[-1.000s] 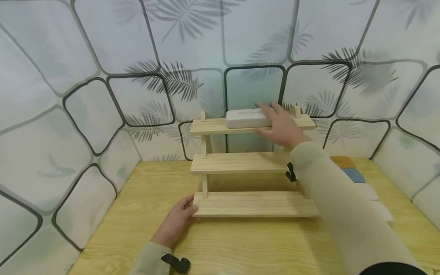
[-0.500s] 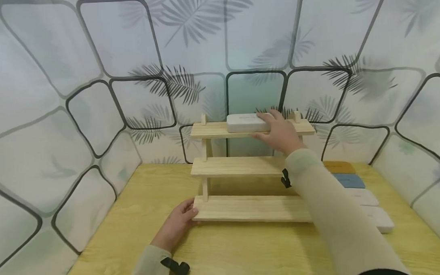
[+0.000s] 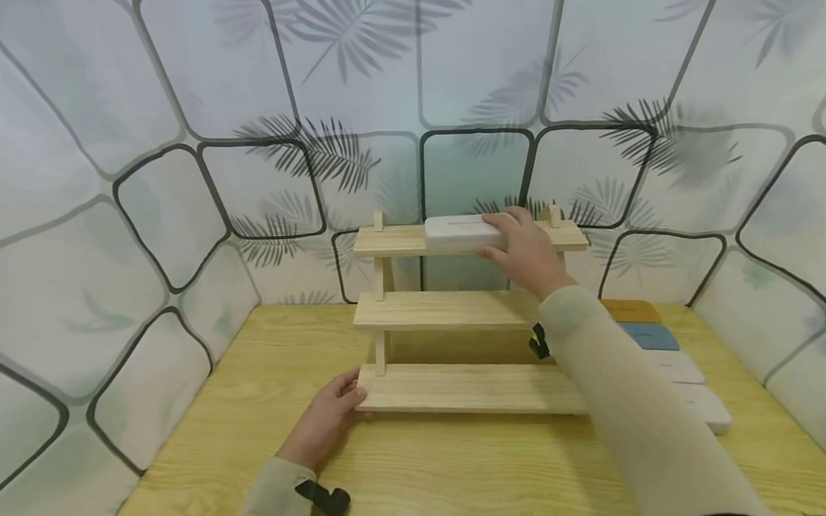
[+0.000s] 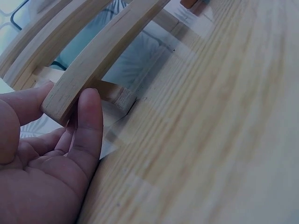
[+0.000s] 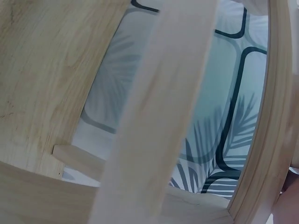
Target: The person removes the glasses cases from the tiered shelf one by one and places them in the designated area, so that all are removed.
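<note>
Head cam looks forward-down at whole wooden rack (image 3: 466, 309); both wrist cams sit close against its boards

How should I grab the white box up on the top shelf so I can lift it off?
Take the white box by its two long sides, reaching over the top from the front. It lies flat and long on the top shelf, with the wall close behind, so the front is likely the easy way in. The right hand already holds its right end; the left hand steadies the bottom shelf.
</note>
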Tool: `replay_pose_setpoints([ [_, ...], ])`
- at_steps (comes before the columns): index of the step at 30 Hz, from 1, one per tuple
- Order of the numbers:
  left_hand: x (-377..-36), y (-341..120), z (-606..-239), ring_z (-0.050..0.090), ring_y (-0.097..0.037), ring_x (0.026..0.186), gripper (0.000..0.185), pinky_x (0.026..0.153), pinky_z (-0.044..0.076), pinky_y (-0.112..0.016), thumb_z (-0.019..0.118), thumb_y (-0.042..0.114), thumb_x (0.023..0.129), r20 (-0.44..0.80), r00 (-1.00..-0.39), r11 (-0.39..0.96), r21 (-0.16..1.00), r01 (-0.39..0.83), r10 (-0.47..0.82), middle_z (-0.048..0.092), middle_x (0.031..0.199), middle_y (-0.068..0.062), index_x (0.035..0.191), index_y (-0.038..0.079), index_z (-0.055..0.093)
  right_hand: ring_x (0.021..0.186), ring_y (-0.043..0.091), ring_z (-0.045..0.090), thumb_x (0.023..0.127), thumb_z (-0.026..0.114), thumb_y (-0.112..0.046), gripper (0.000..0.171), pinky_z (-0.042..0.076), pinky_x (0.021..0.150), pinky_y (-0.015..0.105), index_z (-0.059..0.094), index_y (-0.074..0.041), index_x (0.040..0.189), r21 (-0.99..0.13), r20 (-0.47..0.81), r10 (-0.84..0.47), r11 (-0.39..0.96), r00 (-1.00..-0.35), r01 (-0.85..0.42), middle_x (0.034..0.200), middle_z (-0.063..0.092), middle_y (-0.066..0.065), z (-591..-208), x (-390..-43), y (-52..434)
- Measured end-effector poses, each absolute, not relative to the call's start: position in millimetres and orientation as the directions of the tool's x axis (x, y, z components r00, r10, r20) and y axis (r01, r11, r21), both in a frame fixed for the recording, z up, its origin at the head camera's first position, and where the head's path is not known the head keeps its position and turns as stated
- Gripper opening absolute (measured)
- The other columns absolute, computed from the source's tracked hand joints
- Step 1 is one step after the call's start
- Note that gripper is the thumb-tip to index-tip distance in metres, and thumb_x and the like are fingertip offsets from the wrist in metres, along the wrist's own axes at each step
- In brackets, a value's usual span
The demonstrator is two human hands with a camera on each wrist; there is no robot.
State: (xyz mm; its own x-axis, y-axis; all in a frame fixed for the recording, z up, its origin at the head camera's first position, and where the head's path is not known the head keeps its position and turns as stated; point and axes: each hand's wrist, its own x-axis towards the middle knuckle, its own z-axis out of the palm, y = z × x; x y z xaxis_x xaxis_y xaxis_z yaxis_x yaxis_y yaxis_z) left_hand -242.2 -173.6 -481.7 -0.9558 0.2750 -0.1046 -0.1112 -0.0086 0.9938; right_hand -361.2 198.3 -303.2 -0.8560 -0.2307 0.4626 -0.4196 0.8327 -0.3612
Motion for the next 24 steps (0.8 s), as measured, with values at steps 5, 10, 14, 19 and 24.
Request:
replay_pose_setpoints([
  [5, -242, -173, -482, 0.055, -0.036, 0.124, 0.063, 0.093, 0.055, -0.041, 0.056, 0.023, 0.106, -0.105, -0.958, -0.004, 0.994, -0.111, 0.266, 0.044, 0.148, -0.028, 0.156, -0.003, 0.027, 0.13, 0.046, 0.047, 0.095, 0.066, -0.051, 0.069, 0.041, 0.106, 0.061, 0.046, -0.018, 0.153, -0.345, 0.473, -0.248, 0.831, -0.846, -0.436, 0.156, 0.03, 0.022, -306, -356, 201],
  [10, -242, -173, -482, 0.055, -0.037, 0.125, 0.062, 0.094, 0.055, -0.041, 0.055, 0.022, 0.107, -0.102, -0.957, -0.001, 0.994, -0.106, 0.273, 0.043, 0.148, -0.028, 0.156, -0.004, 0.027, 0.124, 0.048, 0.051, 0.095, 0.064, -0.054, 0.07, 0.045, 0.101, 0.063, 0.046, -0.019, 0.153, -0.302, 0.505, -0.263, 0.839, -0.822, -0.453, 0.157, 0.03, 0.023, -309, -351, 205],
  [14, -242, -173, -480, 0.055, -0.037, 0.124, 0.063, 0.093, 0.055, -0.041, 0.055, 0.023, 0.106, -0.101, -0.957, 0.005, 0.995, -0.103, 0.272, 0.043, 0.148, -0.029, 0.155, -0.004, 0.027, 0.13, 0.047, 0.047, 0.095, 0.067, -0.05, 0.068, 0.043, 0.102, 0.064, 0.049, -0.017, 0.151, -0.26, 0.543, -0.282, 0.839, -0.791, -0.478, 0.154, 0.034, 0.025, -310, -345, 207],
  [19, -241, -172, -481, 0.056, -0.035, 0.123, 0.064, 0.093, 0.056, -0.04, 0.057, 0.023, 0.106, -0.111, -0.962, 0.012, 0.994, -0.112, 0.251, 0.044, 0.148, -0.029, 0.155, -0.005, 0.028, 0.126, 0.045, 0.049, 0.092, 0.073, -0.044, 0.065, 0.045, 0.1, 0.062, 0.053, -0.017, 0.147, -0.223, 0.595, -0.299, 0.83, -0.746, -0.51, 0.149, 0.039, 0.024, -317, -338, 209],
  [24, -241, -171, -480, 0.057, -0.035, 0.123, 0.063, 0.093, 0.056, -0.04, 0.057, 0.024, 0.106, -0.106, -0.964, 0.011, 0.994, -0.106, 0.246, 0.044, 0.148, -0.028, 0.155, -0.004, 0.028, 0.123, 0.045, 0.052, 0.091, 0.075, -0.043, 0.064, 0.046, 0.099, 0.062, 0.055, -0.019, 0.146, -0.202, 0.632, -0.307, 0.821, -0.712, -0.534, 0.148, 0.041, 0.023, -321, -330, 214],
])
